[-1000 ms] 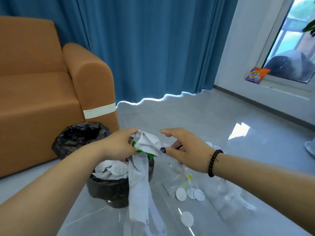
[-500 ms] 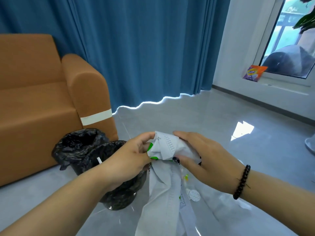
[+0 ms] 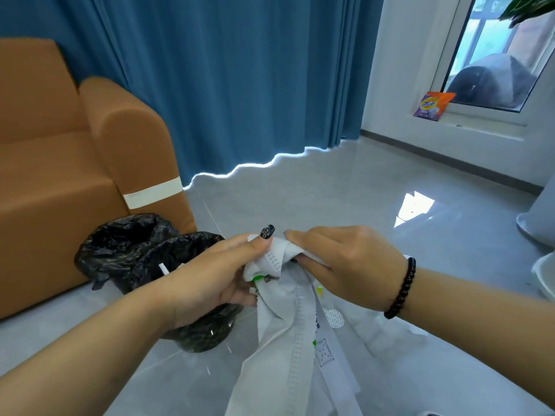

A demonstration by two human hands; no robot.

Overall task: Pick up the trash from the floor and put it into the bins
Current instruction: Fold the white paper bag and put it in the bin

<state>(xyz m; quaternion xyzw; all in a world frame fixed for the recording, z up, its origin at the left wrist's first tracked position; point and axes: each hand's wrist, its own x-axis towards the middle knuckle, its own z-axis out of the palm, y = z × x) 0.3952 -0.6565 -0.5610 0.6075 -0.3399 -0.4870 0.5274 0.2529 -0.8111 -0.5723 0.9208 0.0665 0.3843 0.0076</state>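
Paper wrapping [image 3: 288, 334], white with green print, hangs in front of us, its crumpled top held between both our hands. Our left hand [image 3: 210, 280] pinches it with the thumb on top; our right hand [image 3: 345, 262] curls its fingers round the same bunch. Just left, behind our left hand, two bins [image 3: 135, 253] lined with black bags stand on the grey floor [image 3: 330, 190] beside the orange sofa [image 3: 75, 175].

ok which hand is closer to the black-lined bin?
Left. The left hand overlaps the black-lined bin in the head view, right above its rim. The right hand sits further right, past the white wrapper both hold.
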